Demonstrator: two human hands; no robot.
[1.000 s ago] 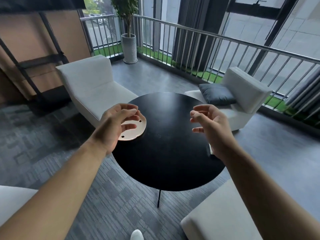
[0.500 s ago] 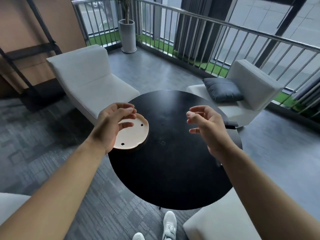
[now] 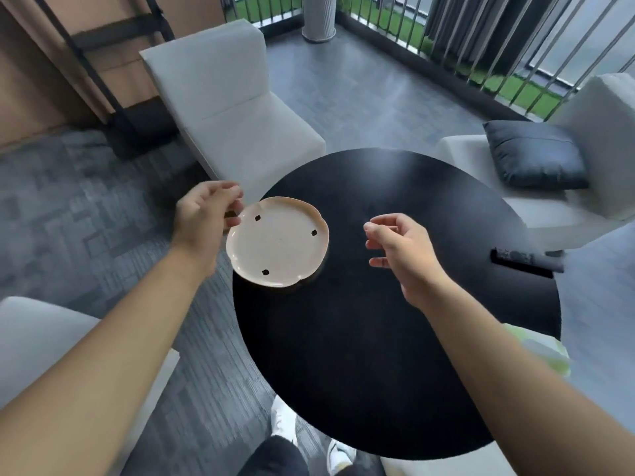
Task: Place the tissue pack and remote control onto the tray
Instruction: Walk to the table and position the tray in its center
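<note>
A cream round tray [image 3: 278, 242] with a scalloped rim and three small black marks lies at the left edge of the black round table [image 3: 378, 355], partly overhanging it. My left hand [image 3: 206, 218] pinches the tray's left rim between thumb and fingertips. My right hand [image 3: 402, 252] hovers over the table's middle with its fingers apart, holding nothing. A black remote control [image 3: 525, 261] lies at the table's right edge, well right of that hand. A blurred white-and-green tissue pack [image 3: 546, 352] shows just past the right edge, partly hidden by the table.
White armchairs stand at the back left [image 3: 233, 108] and the right, the right one holding a dark cushion [image 3: 536, 156]. Another white seat [image 3: 41, 341] is at the near left. A metal railing [image 3: 498, 46] runs along the back. My shoes [image 3: 285, 420] show below the table.
My view has tilted down and moved closer. My left hand has slid from above the tray to its left rim, uncovering the tray. The remote and the tissue pack have come into view.
</note>
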